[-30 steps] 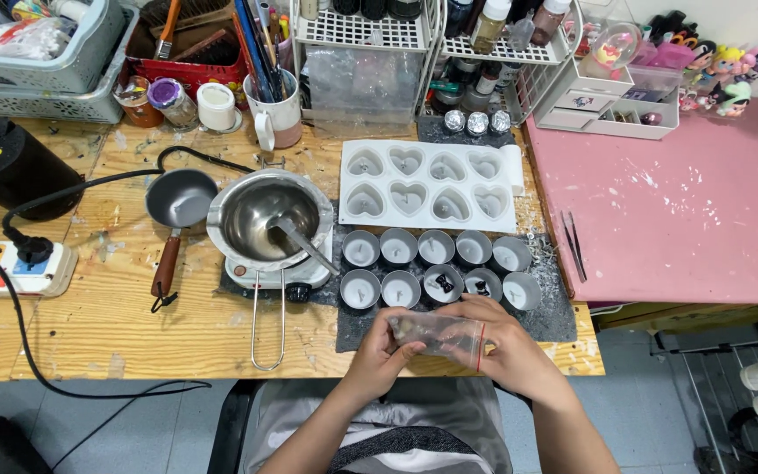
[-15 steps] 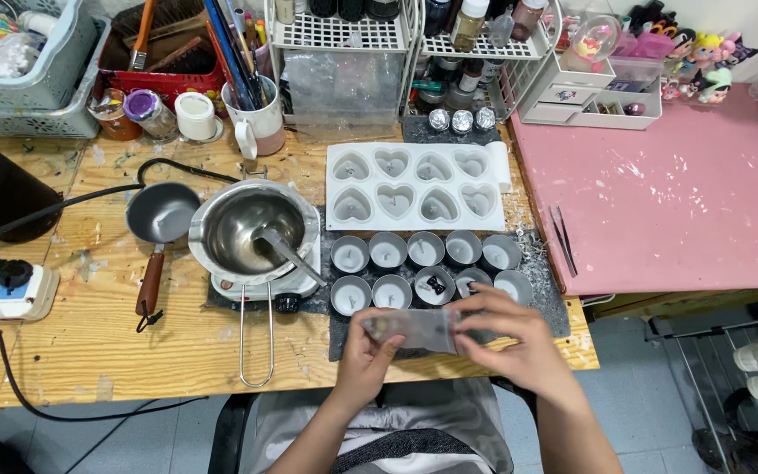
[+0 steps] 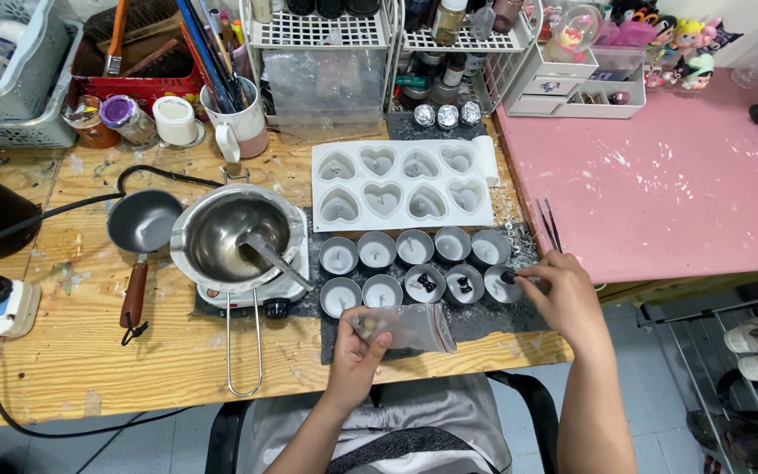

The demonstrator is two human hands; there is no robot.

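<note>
My left hand (image 3: 357, 351) holds a small clear zip bag (image 3: 410, 326) over the front edge of a dark mat (image 3: 484, 320). My right hand (image 3: 559, 294) reaches to the rightmost small round tin (image 3: 504, 283) in the front row and pinches a tiny dark piece (image 3: 508, 276) over it. Two neighbouring tins (image 3: 421, 283) hold small dark pieces in pale wax. The back row of tins (image 3: 377, 251) holds plain wax with wicks.
A white heart-shaped mould tray (image 3: 401, 184) lies behind the tins. A steel melting pot (image 3: 234, 233) sits on a small hotplate, a small pan (image 3: 142, 224) to its left. Tweezers (image 3: 547, 225) rest on the pink table (image 3: 677, 184). Wire racks, jars and a brush mug (image 3: 239, 118) stand behind.
My right hand left the bag and moved right to the end tin with a small dark piece. The left hand kept the bag. The view shifted slightly.
</note>
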